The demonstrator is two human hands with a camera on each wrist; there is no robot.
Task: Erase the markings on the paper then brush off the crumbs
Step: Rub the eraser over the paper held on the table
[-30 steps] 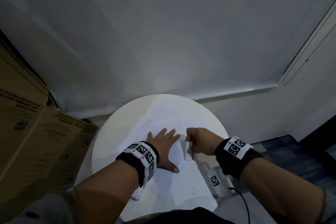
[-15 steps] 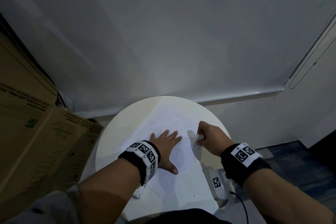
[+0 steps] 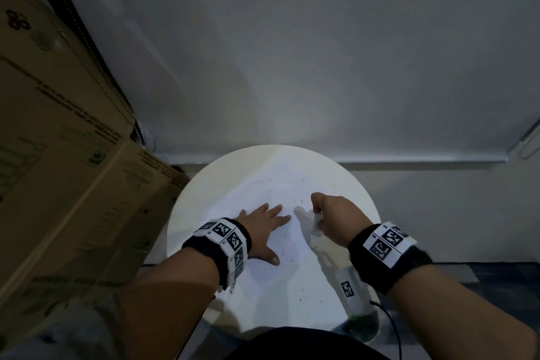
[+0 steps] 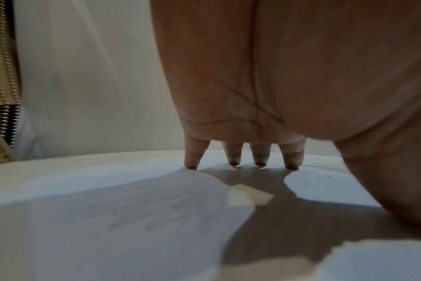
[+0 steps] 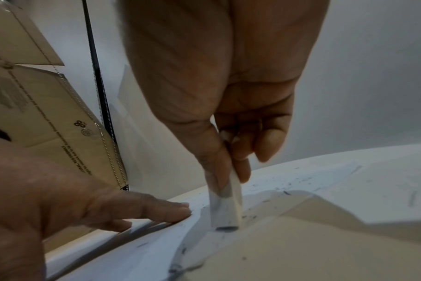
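Sheet of white paper (image 3: 263, 269) lying flat on the round white bench (image 3: 187, 213), covering most of its middle. On the paper: left hand (image 3: 263, 231) pressed down flat, fingers (image 4: 260, 155) straight and spread a little, tips touching the sheet, thumb out toward the near edge of the paper. Just beside it, toward the paper's right side: right hand (image 3: 336, 216), fingers (image 5: 240, 167) and thumb curled round a white eraser (image 5: 226, 207), pinching its upper part. Eraser held nearly upright, its dirty grey lower end down on the paper, close to the left hand's fingertips but apart from them. Small dark crumbs (image 3: 292, 181) scattered over the paper, thickest at its far part, a few more near its near right corner. Grey smudges on the sheet around the eraser's end. Left of the bench, tall cardboard boxes (image 3: 67, 155). Behind the bench, a grey wall.
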